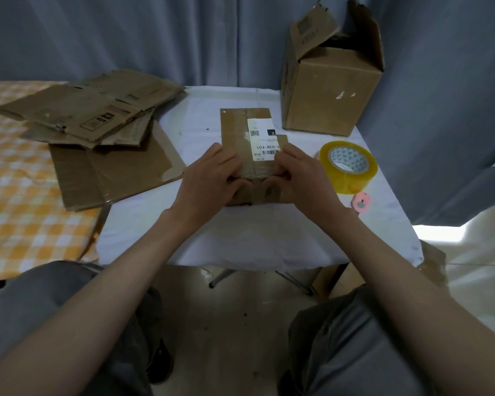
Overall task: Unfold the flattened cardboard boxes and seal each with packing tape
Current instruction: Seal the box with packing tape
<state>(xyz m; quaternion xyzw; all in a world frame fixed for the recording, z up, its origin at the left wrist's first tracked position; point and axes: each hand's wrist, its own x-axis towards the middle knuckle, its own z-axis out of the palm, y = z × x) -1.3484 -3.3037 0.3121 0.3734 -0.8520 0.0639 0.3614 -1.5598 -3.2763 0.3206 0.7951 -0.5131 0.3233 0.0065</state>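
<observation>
Cardboard box (flattened, white label), near end gripped by both hands, left, right

1 camera, worn on the person's head, looks forward and steeply down over the small table from close by. The wide lens takes in forearms, knees and floor at the bottom and the curtain behind at the top.

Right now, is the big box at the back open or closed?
Open. The big box stands upright on the table, and its top flaps stick up, unsealed.
</observation>
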